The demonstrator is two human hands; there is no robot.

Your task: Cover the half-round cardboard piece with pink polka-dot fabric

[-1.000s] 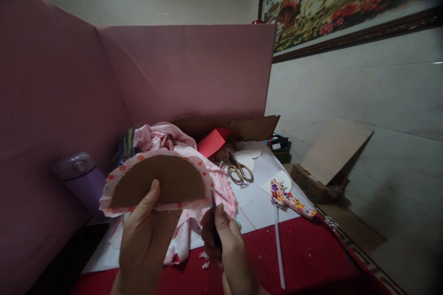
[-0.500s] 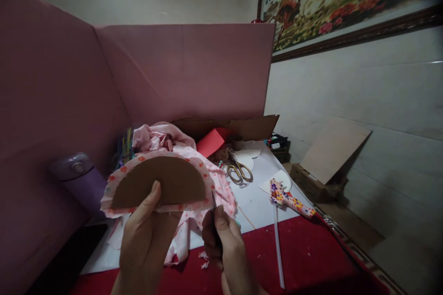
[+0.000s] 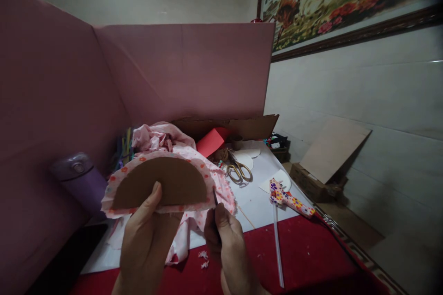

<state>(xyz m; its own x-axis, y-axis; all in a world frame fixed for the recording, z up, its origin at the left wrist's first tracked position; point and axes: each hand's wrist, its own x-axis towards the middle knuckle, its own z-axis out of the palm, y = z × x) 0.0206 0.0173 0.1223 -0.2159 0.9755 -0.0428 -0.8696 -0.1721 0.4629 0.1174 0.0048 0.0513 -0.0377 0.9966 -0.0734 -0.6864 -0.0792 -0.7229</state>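
My left hand (image 3: 147,235) holds up a brown cardboard half-circle (image 3: 162,182) backed by pink floral fabric (image 3: 114,183), thumb pressed on the cardboard's lower edge. My right hand (image 3: 224,244) is closed around small dark scissors (image 3: 215,198), whose tip touches the fabric rim at the half-circle's right corner. Small fabric snippets (image 3: 203,259) lie on the red cloth below the hands.
A heap of pink fabric (image 3: 162,136) lies behind. Gold scissors (image 3: 238,170), a patterned glue gun (image 3: 290,200) and a white stick (image 3: 278,249) rest on the white sheet (image 3: 256,193). A purple bottle (image 3: 81,177) stands at left. Pink boards (image 3: 180,69) enclose the table.
The right hand has shifted slightly up and right, bringing the scissors' tip to the fabric rim. The half-circle has stayed nearly still.
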